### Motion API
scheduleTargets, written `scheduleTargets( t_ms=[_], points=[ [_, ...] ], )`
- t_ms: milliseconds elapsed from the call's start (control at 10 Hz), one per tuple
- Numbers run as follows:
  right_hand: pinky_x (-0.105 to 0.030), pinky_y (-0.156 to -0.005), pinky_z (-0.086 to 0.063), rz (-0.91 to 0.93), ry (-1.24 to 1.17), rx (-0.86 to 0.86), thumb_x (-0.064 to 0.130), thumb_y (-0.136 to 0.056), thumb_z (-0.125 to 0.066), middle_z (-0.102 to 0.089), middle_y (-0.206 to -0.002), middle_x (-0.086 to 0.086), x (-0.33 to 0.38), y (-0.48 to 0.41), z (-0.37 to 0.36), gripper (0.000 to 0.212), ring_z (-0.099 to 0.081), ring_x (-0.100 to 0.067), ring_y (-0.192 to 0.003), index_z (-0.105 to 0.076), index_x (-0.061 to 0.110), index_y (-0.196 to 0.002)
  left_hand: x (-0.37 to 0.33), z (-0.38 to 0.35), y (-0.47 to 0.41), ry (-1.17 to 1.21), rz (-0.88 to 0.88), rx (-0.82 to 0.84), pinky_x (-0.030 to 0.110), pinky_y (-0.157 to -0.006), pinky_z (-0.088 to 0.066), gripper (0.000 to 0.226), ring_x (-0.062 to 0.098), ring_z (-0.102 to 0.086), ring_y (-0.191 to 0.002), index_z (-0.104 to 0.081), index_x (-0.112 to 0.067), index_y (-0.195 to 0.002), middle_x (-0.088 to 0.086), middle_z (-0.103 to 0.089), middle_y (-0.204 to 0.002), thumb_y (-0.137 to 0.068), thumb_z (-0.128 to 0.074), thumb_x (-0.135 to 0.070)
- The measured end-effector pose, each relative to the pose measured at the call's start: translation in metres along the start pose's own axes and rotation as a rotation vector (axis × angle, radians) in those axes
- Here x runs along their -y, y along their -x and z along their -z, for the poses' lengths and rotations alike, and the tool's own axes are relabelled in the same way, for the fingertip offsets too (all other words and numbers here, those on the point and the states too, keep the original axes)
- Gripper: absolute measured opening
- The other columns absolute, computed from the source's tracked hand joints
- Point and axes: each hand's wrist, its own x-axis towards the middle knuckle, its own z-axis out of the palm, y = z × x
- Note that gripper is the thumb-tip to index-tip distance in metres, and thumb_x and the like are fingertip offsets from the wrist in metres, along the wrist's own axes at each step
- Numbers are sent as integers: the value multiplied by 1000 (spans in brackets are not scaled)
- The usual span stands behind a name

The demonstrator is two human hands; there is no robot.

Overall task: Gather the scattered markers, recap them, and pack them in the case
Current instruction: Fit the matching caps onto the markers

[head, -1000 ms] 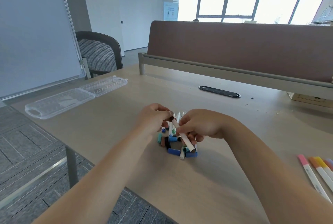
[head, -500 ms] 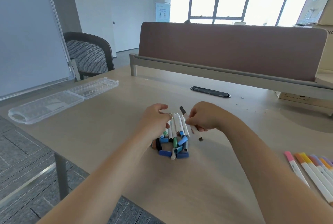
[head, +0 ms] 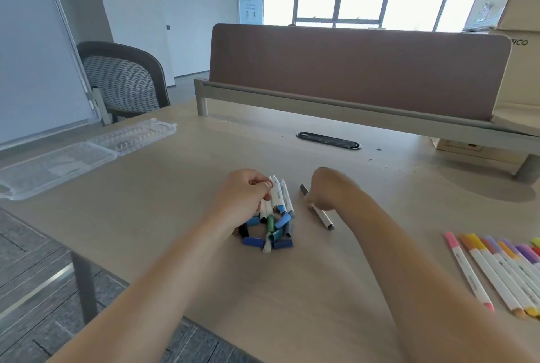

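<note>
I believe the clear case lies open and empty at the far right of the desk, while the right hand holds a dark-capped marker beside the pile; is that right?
Not quite: the head view shows the clear case at the far left of the desk, not the right. The rest holds: it lies open and empty, and the right hand holds a dark-capped marker beside the pile.

I can read only "ICO" on the cardboard box (head: 523, 44) at the desk's far right edge; the poster's (head: 250, 9) print is too small for me.
</note>
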Motion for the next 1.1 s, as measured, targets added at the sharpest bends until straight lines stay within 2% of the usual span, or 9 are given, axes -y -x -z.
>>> scheduleTargets(
  t_ms=[100, 200, 400, 500, 600, 700, 800, 900, 1100],
  points=[
    [-27, -52, -36, 52, -106, -93, 8, -89, -53, -47, -66, -3, 12, -1, -3, 26, -44, -19, -57, -46, 11, -64, 3, 6, 2, 33, 9, 4, 16, -40, -37, 14, 14, -47, -50, -68, -11, -96, 1, -68, -74, -95, -55, -11],
    [-25, -49, -34, 82, -93, -46, 9, -90, -57, -50, -68, -3, 27, -1, -10, 25, -47, -17, -59, -48, 11, -66, 4, 11, 2, 15, 12, 3, 19, -44, -39, 13, 10, -48, -47, -68, -16, -92, -3, -68, -73, -95, -56, -14],
    [-35, -72, -54, 79, -206, 31, 9, -83, -65, -57, -73, -6, 37, 0, -5, 26, -57, -25, -71, -48, 15, -64, 11, 19, 3, 11, 11, 17, 29, -57, -44, 11, 15, -50, -51, -68, -15, -93, -3, -67, -69, -94, -57, -16],
    [-36, -71, -55, 106, -196, 29, 10, -84, -64, -60, -75, -8, 35, 0, -3, 26, -59, -27, -71, -48, 15, -64, 13, 20, 3, -27, 1, 29, 32, -60, -44, 11, 16, -51, -53, -69, -18, -88, -3, -67, -69, -93, -59, -16],
    [-25, -51, -40, 85, -123, 104, 9, -86, -60, -51, -58, -3, 35, 7, 3, 28, -47, -16, -51, -49, 12, -60, 13, 18, 4, -118, -19, 58, 28, -59, -43, 13, 15, -54, -56, -68, -26, -81, -3, -67, -70, -90, -61, -20],
    [-25, -51, -33, 95, -156, 82, 7, -82, -55, -47, -54, -4, 24, 16, 9, 30, -42, -18, -49, -47, 10, -53, 10, 15, 9, -229, -45, 90, 24, -56, -39, 5, 10, -55, -63, -70, -26, -90, -4, -67, -83, -89, -65, -26],
    [-23, -51, -31, 107, -266, 86, 4, -81, -54, -48, -52, -4, 14, 25, 13, 26, -44, -20, -54, -50, 9, -57, 5, 9, 14, -314, -80, 131, 20, -56, -38, 4, 7, -55, -65, -70, -29, -88, -7, -65, -84, -88, -66, -26],
    [-23, -50, -35, 127, -378, 112, 6, -79, -55, -55, -49, -9, -3, 28, 14, 21, -45, -22, -44, -57, 4, -58, -3, -5, 18, -451, -153, 216, 11, -44, -32, 13, 5, -49, -55, -74, -30, -94, -7, -63, -75, -89, -64, -24],
    [-33, -61, -43, 169, -435, 156, 10, -75, -56, -62, -66, -15, -11, 28, 15, 11, -53, -26, -58, -62, 2, -71, 0, -23, 17, -659, -200, 258, 22, -65, -37, 24, 16, -56, -81, -71, -30, -112, 1, -65, -102, -88, -65, -32]
  ],
)
